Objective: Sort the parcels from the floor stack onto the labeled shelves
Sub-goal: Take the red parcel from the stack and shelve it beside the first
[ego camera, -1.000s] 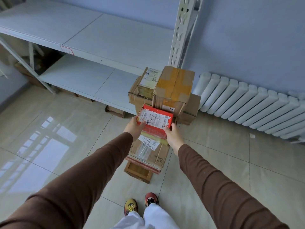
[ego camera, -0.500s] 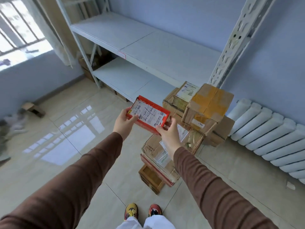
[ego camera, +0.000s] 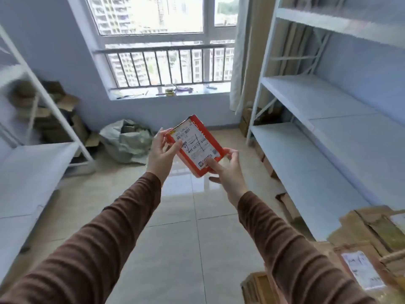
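I have the red parcel up in front of me at arm's length, tilted with its white shipping label facing me, over bare floor and between the two shelf racks. My left hand grips its left long edge, thumb on the label face and fingers curled round behind; my right hand pinches the lower right corner, thumb lying across the label and the other fingers wrapped under the back. It looks like a small, flat cardboard box, and I judge it light, since it sits easily in fingertips alone. It seems stiff enough to keep its shape, though the top corner looks a little scuffed. The printed card and the glossy label could be slick, so I would take hold across the two long edges rather than on the label face, which also leaves the handwritten mark readable. The right-hand shelves are just beside me, the left-hand shelf on my other side, and the remaining cardboard parcels of the floor stack sit at my lower right. The shelf tags are too small to read from here.
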A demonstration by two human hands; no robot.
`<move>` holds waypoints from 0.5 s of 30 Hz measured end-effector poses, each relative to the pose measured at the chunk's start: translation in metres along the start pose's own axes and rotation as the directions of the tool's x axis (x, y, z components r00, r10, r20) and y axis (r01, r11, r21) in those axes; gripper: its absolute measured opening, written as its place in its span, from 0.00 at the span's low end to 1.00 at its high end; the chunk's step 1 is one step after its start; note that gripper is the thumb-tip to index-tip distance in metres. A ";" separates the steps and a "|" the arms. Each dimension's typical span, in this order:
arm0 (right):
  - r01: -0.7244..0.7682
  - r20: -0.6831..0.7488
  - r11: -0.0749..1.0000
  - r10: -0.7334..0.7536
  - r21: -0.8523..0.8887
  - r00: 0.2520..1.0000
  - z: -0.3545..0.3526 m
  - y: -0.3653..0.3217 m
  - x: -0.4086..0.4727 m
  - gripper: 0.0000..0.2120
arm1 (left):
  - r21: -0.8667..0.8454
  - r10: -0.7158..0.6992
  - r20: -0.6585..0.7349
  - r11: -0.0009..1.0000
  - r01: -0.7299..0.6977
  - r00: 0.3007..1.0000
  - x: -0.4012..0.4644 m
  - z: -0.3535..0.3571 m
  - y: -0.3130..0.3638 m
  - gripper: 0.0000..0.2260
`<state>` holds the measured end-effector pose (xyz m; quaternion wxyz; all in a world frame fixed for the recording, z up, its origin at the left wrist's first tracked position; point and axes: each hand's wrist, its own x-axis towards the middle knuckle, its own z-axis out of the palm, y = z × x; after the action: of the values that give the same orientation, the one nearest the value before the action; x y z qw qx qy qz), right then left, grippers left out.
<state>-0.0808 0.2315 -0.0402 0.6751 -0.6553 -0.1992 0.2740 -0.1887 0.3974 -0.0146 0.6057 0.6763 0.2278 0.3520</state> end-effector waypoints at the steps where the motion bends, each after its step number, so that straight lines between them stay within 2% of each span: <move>1: 0.005 0.051 1.000 -0.004 -0.003 0.999 0.030 -0.005 0.002 0.24 | -0.012 0.018 -0.040 1.000 -0.018 0.999 0.000 -0.030 0.007 0.17; 4: 0.023 0.192 1.000 -0.025 0.016 0.981 0.123 -0.018 0.001 0.26 | 0.038 0.069 -0.153 0.997 -0.063 0.986 -0.003 -0.121 0.027 0.22; 7: 0.057 0.320 0.997 -0.070 0.050 0.945 0.219 -0.029 -0.004 0.24 | 0.096 0.103 -0.246 0.992 -0.081 0.964 -0.010 -0.209 0.052 0.29; 10: 0.058 0.447 0.992 -0.104 0.114 0.888 0.312 -0.041 -0.012 0.24 | 0.146 0.147 -0.325 0.984 -0.104 0.934 -0.014 -0.294 0.073 0.29; 13: 0.075 0.515 0.979 -0.164 0.189 0.841 0.396 -0.055 -0.022 0.20 | 0.219 0.190 -0.386 0.969 -0.111 0.903 -0.025 -0.365 0.092 0.32; 15: 0.087 0.548 0.974 -0.192 0.211 0.814 0.445 -0.065 -0.028 0.23 | 0.246 0.199 -0.428 0.964 -0.099 0.882 -0.035 -0.402 0.103 0.36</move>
<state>-0.3746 0.5597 0.0539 0.6594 -0.4661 -0.4126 0.4216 -0.5257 0.6202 0.0871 0.4304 0.6542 0.3453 0.5172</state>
